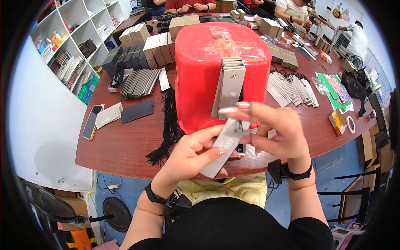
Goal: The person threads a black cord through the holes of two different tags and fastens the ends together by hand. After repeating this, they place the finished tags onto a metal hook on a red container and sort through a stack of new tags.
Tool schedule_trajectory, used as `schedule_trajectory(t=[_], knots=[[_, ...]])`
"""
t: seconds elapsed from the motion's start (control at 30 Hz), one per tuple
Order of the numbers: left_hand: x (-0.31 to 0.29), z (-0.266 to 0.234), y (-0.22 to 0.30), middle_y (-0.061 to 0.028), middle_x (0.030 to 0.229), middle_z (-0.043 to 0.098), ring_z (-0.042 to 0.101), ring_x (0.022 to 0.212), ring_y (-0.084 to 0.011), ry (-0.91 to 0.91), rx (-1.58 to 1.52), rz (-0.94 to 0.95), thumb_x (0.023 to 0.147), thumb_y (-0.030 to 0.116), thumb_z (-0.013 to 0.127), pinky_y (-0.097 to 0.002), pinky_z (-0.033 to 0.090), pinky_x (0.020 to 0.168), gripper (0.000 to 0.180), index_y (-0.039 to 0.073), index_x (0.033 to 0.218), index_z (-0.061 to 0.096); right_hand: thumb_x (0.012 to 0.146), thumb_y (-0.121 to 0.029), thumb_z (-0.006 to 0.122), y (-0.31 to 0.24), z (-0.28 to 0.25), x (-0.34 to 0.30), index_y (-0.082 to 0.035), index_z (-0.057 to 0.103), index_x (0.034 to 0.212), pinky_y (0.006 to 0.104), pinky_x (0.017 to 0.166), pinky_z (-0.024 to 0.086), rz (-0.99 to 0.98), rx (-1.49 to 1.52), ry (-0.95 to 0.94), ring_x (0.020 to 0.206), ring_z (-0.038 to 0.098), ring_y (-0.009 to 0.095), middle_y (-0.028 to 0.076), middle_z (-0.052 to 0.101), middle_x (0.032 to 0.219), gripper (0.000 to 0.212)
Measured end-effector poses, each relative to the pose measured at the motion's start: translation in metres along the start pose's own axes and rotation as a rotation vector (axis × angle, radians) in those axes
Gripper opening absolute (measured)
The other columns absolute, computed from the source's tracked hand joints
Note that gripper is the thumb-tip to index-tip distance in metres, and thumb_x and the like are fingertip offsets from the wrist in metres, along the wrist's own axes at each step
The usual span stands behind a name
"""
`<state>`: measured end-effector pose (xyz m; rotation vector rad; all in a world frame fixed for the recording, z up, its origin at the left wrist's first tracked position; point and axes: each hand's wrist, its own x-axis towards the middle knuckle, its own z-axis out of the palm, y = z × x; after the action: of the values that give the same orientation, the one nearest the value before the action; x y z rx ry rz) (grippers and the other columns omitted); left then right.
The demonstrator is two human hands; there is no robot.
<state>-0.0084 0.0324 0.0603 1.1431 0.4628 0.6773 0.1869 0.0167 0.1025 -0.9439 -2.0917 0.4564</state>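
Note:
My left hand grips a grey hang tag between thumb and fingers, tilted over the table's near edge. My right hand is closed at the tag's upper end, its fingertips slightly blurred. There, a bit of black cord shows at the tag's hole, pinched by those fingers. Just beyond stands an upturned red plastic bin, with clear tape on top. A stack of grey tags leans upright against its near side. To the left, a bundle of black cords hangs down across the table.
Left on the table lie a phone, loose grey tags, a black tag and a tag row. Fanned tags, a tape roll and a small box lie right. Other people sit across the table.

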Motion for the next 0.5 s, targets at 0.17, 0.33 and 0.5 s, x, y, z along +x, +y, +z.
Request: schedule_trajectory(t=[0.17, 0.33, 0.5], knots=[[0.000, 0.006, -0.001, -0.0124, 0.098, 0.059, 0.057, 0.090, -0.0145, -0.040, 0.151, -0.012, 0.085, 0.002, 0.045, -0.0253, 0.052, 0.063, 0.040, -0.001, 0.124, 0.036, 0.067, 0.010, 0.052, 0.019, 0.000, -0.009, 0.003, 0.055, 0.096, 0.0193, 0.040, 0.043, -0.029, 0.162, 0.279, 0.059, 0.062, 0.012, 0.015, 0.064, 0.084, 0.030], [-0.005, 0.006, 0.003, -0.0101, 0.095, 0.060, 0.058, 0.081, -0.0108, -0.046, 0.272, -0.082, 0.084, 0.004, 0.046, -0.0232, 0.052, 0.060, 0.037, 0.000, 0.120, 0.042, 0.078, 0.000, 0.054, 0.045, -0.047, -0.021, 0.000, 0.056, 0.088, 0.0209, 0.055, 0.048, 0.049, 0.652, 0.744, 0.059, 0.059, 0.013, 0.019, 0.061, 0.086, 0.010], [-0.003, 0.004, -0.007, -0.0096, 0.091, 0.061, 0.058, 0.076, -0.0094, 0.025, 0.310, -0.097, 0.084, 0.005, 0.046, -0.0223, 0.051, 0.057, 0.036, 0.000, 0.120, 0.043, 0.078, -0.002, 0.057, 0.031, -0.035, -0.037, -0.002, 0.056, 0.083, 0.0239, 0.056, 0.050, -0.003, 0.792, 0.827, 0.060, 0.061, 0.015, 0.021, 0.061, 0.086, 0.006]])
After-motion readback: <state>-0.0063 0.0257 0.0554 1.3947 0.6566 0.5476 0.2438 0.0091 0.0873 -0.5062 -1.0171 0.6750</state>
